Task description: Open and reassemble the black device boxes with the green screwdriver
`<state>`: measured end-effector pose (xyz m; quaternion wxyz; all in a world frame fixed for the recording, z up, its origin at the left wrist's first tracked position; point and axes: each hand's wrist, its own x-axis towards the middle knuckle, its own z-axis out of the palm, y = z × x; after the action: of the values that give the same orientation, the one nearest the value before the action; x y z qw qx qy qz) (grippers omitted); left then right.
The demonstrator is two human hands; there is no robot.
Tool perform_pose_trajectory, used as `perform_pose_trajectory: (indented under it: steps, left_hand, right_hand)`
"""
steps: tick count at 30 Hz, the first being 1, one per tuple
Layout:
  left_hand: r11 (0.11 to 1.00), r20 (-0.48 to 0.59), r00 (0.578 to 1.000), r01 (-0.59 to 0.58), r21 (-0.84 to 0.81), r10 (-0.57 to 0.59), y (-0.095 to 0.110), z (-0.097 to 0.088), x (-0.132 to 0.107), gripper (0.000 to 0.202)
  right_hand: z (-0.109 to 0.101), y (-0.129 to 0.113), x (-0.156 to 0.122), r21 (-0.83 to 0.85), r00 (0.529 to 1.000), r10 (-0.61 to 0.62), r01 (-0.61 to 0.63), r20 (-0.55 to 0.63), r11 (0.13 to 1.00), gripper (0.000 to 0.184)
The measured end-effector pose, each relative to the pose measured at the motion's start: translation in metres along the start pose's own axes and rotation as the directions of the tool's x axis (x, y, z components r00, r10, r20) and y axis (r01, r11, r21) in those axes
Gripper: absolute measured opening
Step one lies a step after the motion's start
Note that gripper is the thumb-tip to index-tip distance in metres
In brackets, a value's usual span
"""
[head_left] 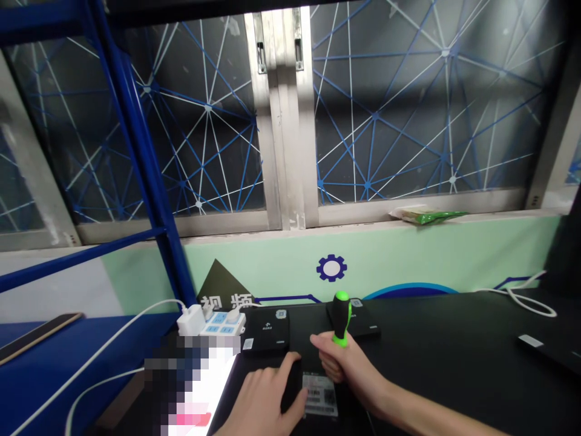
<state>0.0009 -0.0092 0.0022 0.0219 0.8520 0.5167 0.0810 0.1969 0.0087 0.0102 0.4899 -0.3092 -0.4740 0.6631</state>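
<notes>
My right hand (pixel 341 363) is closed round a screwdriver with a black and green handle (pixel 341 316), held upright with its tip hidden below the fist. It stands over a flat black device with a white barcode label (pixel 320 393) on the black table. My left hand (pixel 265 393) lies flat on that device, fingers together and stretched out, just left of the label. Two small black boxes (pixel 265 330) (pixel 363 321) sit right behind the hands.
A white power strip (pixel 222 324) with a white charger (pixel 190 320) and white cables sits at the left. A blurred bright screen lies at the bottom left. A blue metal frame (pixel 136 151) rises on the left. White cable (pixel 526 297) lies far right. Patterned windows fill the back.
</notes>
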Motion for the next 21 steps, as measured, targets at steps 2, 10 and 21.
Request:
perform_pose_trajectory:
  steps: [2, 10, 21]
  left_hand:
    - [1.000, -0.013, 1.000, -0.002, 0.011, 0.002, 0.001, -0.001, 0.000, 0.051]
    - [1.000, 0.013, 1.000, 0.002, -0.025, -0.001, -0.004, 0.003, 0.001, 0.052]
    - [0.999, 0.071, 0.997, 0.037, 0.000, -0.036, 0.002, -0.007, 0.002, 0.050]
  right_hand:
    - [-0.002, 0.006, 0.000, 0.018, 1.000, -0.004, 0.004, 0.019, 1.000, 0.059]
    - [-0.008, -0.020, -0.008, 0.006, 0.963, -0.267, 0.267, 0.028, 0.964, 0.023]
    - [0.007, -0.069, 0.010, 0.030, 0.965, -0.243, 0.241, 0.102, 0.970, 0.049]
